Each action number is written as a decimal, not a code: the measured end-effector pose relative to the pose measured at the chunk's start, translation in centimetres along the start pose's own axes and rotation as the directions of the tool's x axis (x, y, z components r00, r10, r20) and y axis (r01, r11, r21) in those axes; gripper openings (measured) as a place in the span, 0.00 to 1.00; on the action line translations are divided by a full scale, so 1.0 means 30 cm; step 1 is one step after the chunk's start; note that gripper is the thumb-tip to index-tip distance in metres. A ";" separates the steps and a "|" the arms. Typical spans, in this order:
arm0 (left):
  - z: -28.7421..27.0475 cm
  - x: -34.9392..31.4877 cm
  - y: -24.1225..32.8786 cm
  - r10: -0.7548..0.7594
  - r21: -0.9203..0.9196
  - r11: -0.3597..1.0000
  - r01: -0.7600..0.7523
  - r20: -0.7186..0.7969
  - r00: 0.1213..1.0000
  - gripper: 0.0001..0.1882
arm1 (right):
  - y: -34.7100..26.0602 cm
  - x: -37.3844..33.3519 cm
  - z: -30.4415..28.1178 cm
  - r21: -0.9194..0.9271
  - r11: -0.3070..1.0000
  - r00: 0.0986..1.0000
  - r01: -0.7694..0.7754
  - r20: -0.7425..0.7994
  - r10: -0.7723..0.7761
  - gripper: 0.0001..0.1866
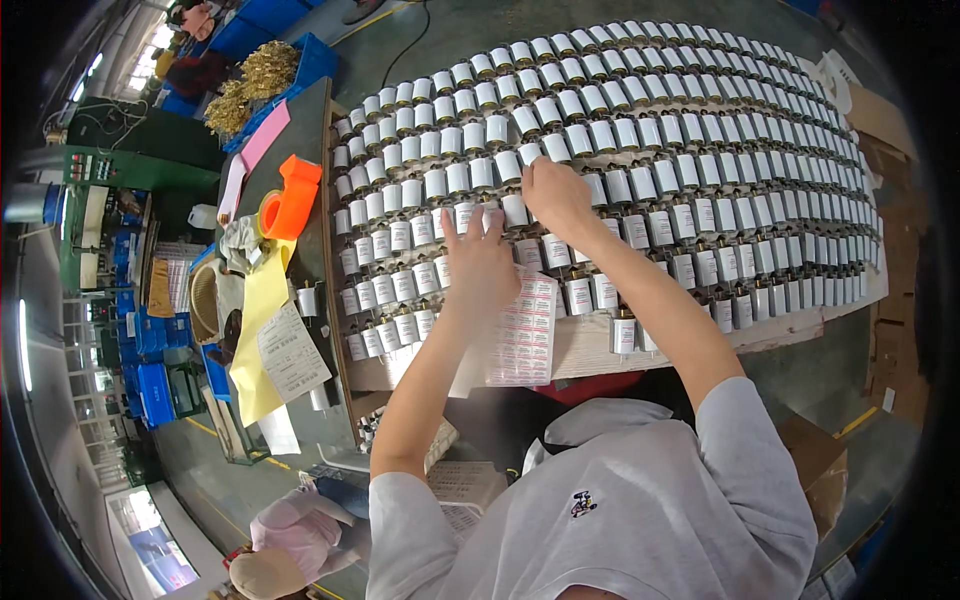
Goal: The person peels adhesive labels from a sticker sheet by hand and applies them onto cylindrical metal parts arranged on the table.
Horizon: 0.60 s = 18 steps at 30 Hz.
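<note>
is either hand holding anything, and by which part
Can't be told: the left hand is spread by the label sheet, the right hand curls by a white cylinder, and both hide any grip.

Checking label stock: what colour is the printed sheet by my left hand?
The sheet is white with pinkish-red print; head view.

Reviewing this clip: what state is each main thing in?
Cylinders, in rows, some bearing printed labels
Left hand, fingers spread over cylinders
Right hand, fingers bent, at a cylinder
Label sheet, partly covered, labels on it
Blue bin, heaped with golden pieces
Yellow sheet, partly under a white slip
</note>
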<state>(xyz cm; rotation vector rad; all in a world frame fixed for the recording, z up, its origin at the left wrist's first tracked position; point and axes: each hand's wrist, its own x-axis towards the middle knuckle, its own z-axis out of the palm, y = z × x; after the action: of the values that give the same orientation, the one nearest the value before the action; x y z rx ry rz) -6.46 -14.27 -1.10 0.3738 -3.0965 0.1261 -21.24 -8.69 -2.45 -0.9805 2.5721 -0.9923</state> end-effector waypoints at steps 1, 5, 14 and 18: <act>-0.002 0.009 -0.004 0.011 0.024 1.000 -0.012 0.033 0.999 0.14 | -0.002 -0.009 -0.021 0.000 1.000 1.000 0.003 -0.003 -0.003 0.16; -0.030 0.006 -0.009 0.010 0.066 0.998 -0.018 0.118 0.993 0.14 | -0.001 -0.071 -0.082 0.013 0.999 0.997 0.053 0.051 -0.054 0.16; -0.221 -0.165 -0.032 -0.260 -0.912 0.318 0.259 0.179 0.949 0.05 | 0.056 -0.311 -0.211 0.688 0.725 0.784 -0.040 0.471 -0.404 0.16; -0.251 -0.217 0.013 -0.391 -0.977 0.025 0.213 0.187 0.901 0.05 | 0.030 -0.339 -0.246 0.757 0.651 0.847 -0.063 0.386 -0.366 0.14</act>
<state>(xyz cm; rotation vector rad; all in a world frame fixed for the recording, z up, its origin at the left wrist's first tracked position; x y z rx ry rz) -0.16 -11.74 6.19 0.8169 -2.0200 -1.7848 -17.07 2.27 2.10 -1.0244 1.4098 -1.4279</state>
